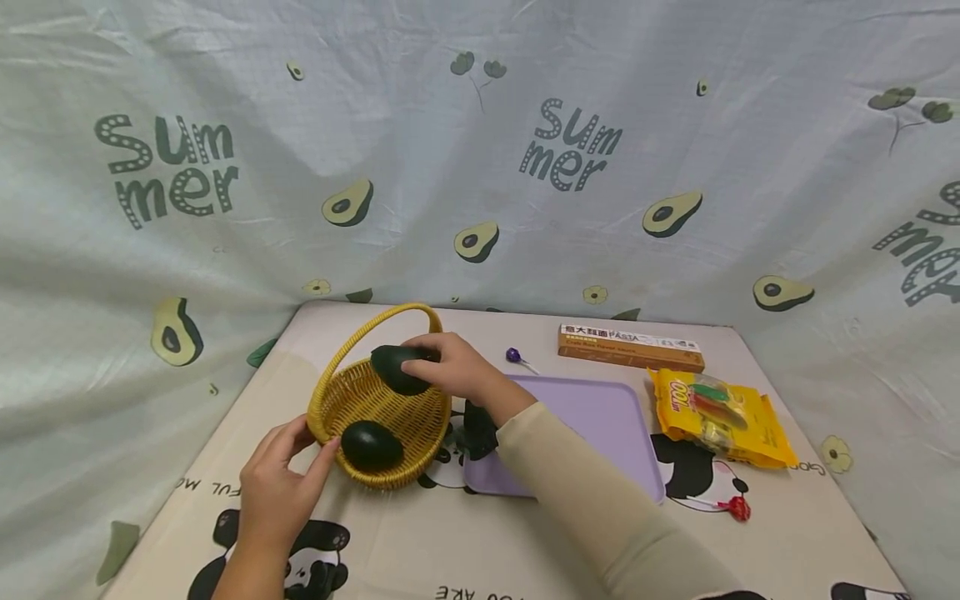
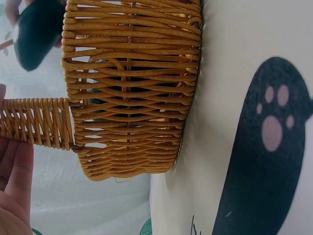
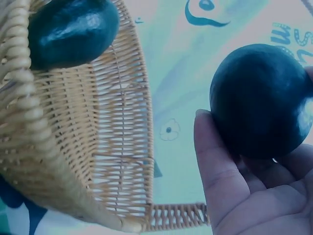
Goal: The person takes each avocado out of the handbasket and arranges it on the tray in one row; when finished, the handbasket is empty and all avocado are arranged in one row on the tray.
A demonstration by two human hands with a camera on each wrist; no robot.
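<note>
A dark green avocado (image 1: 405, 370) is held in my right hand (image 1: 457, 367) above the far side of a yellow wicker basket (image 1: 420, 425). In the right wrist view, the thumb and fingers hold this avocado (image 3: 261, 100) beside the basket's rim. A second avocado (image 1: 372, 446) lies inside the basket at its near side. My left hand (image 1: 281, 479) grips the basket at the foot of its handle. In the left wrist view, the fingers lie behind the woven handle (image 2: 36, 123).
A lilac tray (image 1: 600, 425) lies right of the basket, a dark object (image 1: 478, 429) at its left edge. Beyond are a purple lollipop (image 1: 513, 355) and a pasta box (image 1: 630, 348). Further right lie a yellow packet (image 1: 720, 417) and a red lollipop (image 1: 738, 507).
</note>
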